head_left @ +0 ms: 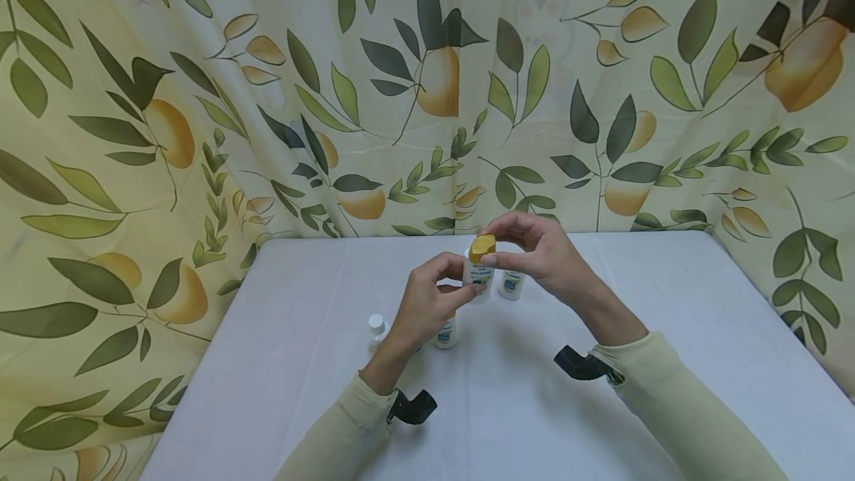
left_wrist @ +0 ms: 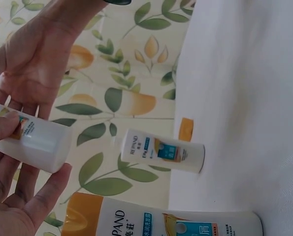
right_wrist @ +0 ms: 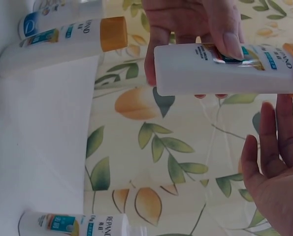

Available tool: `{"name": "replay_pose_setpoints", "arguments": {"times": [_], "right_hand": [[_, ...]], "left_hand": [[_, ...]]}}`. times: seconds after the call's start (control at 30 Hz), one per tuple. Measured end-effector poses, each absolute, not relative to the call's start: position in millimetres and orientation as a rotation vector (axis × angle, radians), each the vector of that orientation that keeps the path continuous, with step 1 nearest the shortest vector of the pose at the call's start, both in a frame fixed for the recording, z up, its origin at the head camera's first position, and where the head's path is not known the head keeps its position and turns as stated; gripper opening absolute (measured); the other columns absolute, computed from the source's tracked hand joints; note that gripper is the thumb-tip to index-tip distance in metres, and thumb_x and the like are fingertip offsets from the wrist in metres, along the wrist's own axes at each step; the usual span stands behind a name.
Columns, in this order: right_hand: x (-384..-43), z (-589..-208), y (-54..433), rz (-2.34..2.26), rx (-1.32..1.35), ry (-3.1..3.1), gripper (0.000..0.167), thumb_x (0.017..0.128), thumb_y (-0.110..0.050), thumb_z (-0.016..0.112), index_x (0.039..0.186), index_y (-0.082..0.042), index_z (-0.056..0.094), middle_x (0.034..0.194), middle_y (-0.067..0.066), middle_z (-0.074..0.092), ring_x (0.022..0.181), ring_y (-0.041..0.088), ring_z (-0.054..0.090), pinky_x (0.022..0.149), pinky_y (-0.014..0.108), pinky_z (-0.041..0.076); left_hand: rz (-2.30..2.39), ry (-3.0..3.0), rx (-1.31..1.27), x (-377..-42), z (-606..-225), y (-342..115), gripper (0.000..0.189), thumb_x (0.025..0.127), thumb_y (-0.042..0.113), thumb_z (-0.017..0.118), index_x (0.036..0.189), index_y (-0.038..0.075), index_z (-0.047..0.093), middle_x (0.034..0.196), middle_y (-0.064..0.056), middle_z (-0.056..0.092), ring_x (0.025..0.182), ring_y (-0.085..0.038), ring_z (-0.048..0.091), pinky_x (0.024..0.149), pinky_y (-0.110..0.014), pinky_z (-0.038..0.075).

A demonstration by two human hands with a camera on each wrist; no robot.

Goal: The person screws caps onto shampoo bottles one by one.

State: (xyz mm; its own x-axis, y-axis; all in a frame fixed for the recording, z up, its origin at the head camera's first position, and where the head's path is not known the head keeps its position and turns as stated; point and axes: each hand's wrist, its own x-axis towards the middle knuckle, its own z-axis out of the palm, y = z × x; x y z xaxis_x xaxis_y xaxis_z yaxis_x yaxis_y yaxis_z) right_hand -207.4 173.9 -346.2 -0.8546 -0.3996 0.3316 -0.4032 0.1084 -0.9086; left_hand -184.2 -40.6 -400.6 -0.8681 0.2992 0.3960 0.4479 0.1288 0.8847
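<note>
Nearest to us are two pale green sleeves (head_left: 334,433), with a black camera (head_left: 414,408) at each cuff. Above the table (head_left: 501,421), between the hands, we see a white bottle (head_left: 479,273) held up off the cloth: the left hand (head_left: 427,295) grips its body, thumb across the label, and the right hand (head_left: 544,254) pinches its orange cap (head_left: 483,246) between thumb and fingers. Just beyond the right fingers we find an uncapped bottle (head_left: 511,285), a loose cap (left_wrist: 186,129) near its foot. Below the left hand stands a capped bottle (head_left: 444,335), and left of that hand a clear bottle (head_left: 375,337), partly hidden by the forearm. A leafy curtain (head_left: 401,210) hangs behind both hands.
</note>
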Motion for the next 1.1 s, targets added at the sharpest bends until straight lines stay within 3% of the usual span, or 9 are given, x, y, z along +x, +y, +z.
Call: {"name": "replay_pose_setpoints", "arguments": {"times": [0.5, 0.83, 1.0, 1.1], "right_hand": [[-206.2, -348.2, 171.4, 1.897, 0.806, -2.316, 0.030, 0.086, -0.002, 0.080, 0.111, -0.002, 0.065, 0.112, 0.009, 0.065, 0.115, 0.025, 0.062, 0.105, 0.030, 0.048], [-207.5, -349.0, 170.9, 1.900, 0.835, -2.286, 0.023, 0.085, 0.001, 0.079, 0.101, -0.002, 0.064, 0.106, 0.009, 0.063, 0.108, 0.026, 0.063, 0.105, 0.030, 0.048], [-207.5, -347.2, 171.9, 1.907, 0.859, -2.340, 0.027, 0.089, -0.004, 0.077, 0.113, -0.003, 0.064, 0.116, 0.010, 0.062, 0.116, 0.025, 0.062, 0.103, 0.027, 0.051], [-207.0, -346.3, 172.2, 1.889, 0.869, -2.361, 0.029, 0.091, -0.007, 0.076, 0.118, -0.005, 0.066, 0.119, 0.008, 0.064, 0.122, 0.024, 0.061, 0.109, 0.036, 0.047]], "left_hand": [[-1.844, -2.254, -0.732, -184.2, -402.9, -37.6, 0.028, 0.088, 0.004, 0.079, 0.113, 0.007, 0.068, 0.112, -0.007, 0.069, 0.099, -0.020, 0.068, 0.083, -0.028, 0.061], [-1.828, -2.273, -0.712, -181.5, -400.2, -34.9, 0.028, 0.088, 0.005, 0.079, 0.114, 0.008, 0.068, 0.112, -0.005, 0.069, 0.099, -0.018, 0.067, 0.083, -0.027, 0.061], [-1.836, -2.285, -0.689, -181.8, -398.5, -36.4, 0.028, 0.089, 0.005, 0.078, 0.114, 0.009, 0.067, 0.112, -0.004, 0.068, 0.099, -0.018, 0.066, 0.084, -0.026, 0.061], [-1.846, -2.291, -0.688, -182.4, -397.2, -37.7, 0.027, 0.088, 0.006, 0.079, 0.113, 0.009, 0.067, 0.111, -0.004, 0.068, 0.099, -0.018, 0.066, 0.083, -0.026, 0.061]]}}
